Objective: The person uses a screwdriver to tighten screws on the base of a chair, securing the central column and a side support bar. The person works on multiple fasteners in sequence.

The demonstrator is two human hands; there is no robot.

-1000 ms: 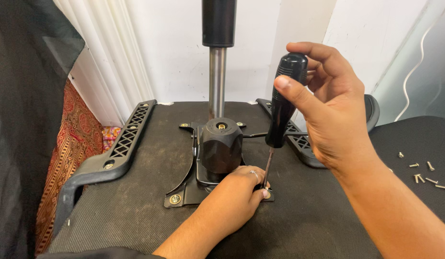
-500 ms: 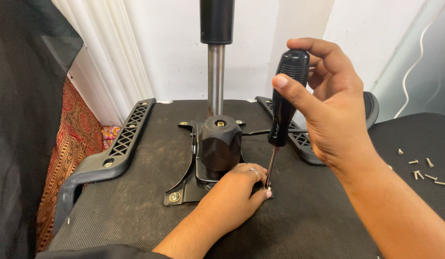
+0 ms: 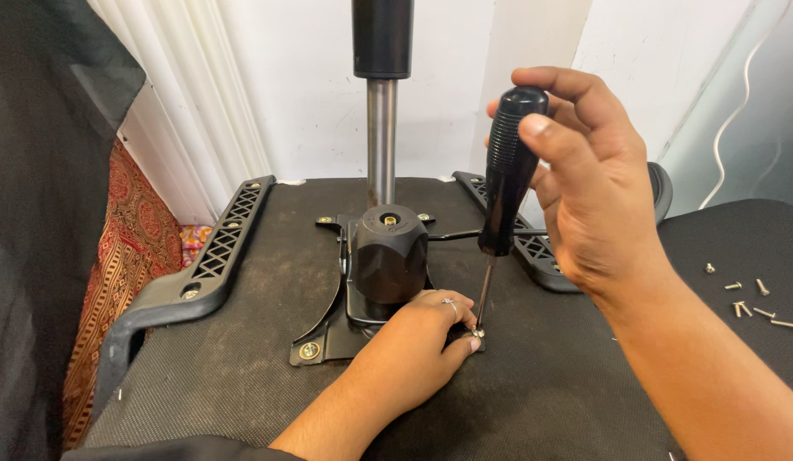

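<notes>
Driving a screw into the chair's black metal mounting plate [image 3: 332, 337].

My right hand [image 3: 597, 201] is clamped round the black-handled screwdriver [image 3: 507, 175], tip on a small brass screw [image 3: 478, 330] at the plate's near right corner; my left hand [image 3: 422, 337] rests there, fingers pinching the screw. I judge turning under steady downward pressure comes next. Black plastic armrests [image 3: 204, 269] flank the upturned black fabric seat [image 3: 541, 401]; its near edge lies open.

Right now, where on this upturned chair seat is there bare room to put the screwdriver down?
Bare fabric lies between the left armrest and the metal plate, and between the right hand and the loose screws. It is crowded where the left hand steadies the screwdriver tip.
</notes>
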